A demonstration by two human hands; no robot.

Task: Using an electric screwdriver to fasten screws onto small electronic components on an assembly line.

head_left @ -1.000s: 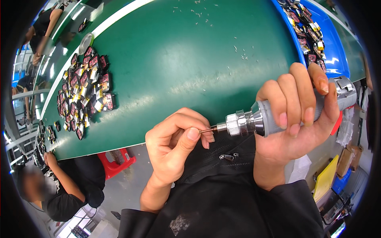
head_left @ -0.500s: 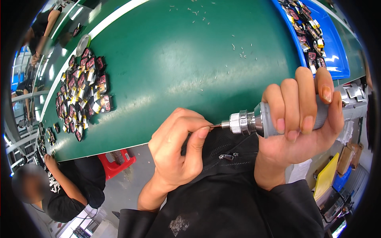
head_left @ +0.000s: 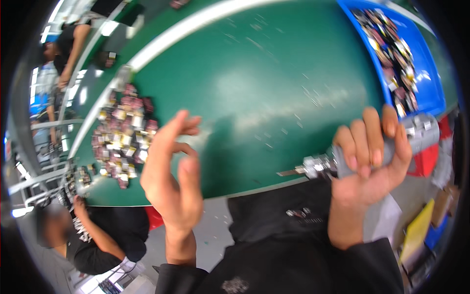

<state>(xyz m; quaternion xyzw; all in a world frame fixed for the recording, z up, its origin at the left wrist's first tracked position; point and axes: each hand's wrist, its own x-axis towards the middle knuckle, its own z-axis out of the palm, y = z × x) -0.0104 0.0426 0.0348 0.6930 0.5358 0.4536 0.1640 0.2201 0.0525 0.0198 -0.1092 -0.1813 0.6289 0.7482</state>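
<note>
My right hand is wrapped round a grey electric screwdriver near the table's front edge at right. Its silver chuck and thin bit point left, with nothing touching the tip. My left hand is raised over the front edge, fingers apart and blurred, and I see nothing in it. Just beyond it, to the left, lies a pile of small black, pink and yellow-white electronic modules. Several tiny silvery slivers that look like screws are scattered on the green table.
A blue tray holding similar modules stands at the far right. A white strip runs along the table's far side. At lower left another person sits by a red stool. A yellow board stands at lower right.
My left hand has let go of the screwdriver bit, moved left toward the module pile and opened. The screwdriver stays in my right hand, slightly lower. The whole view has shifted and blurred.
</note>
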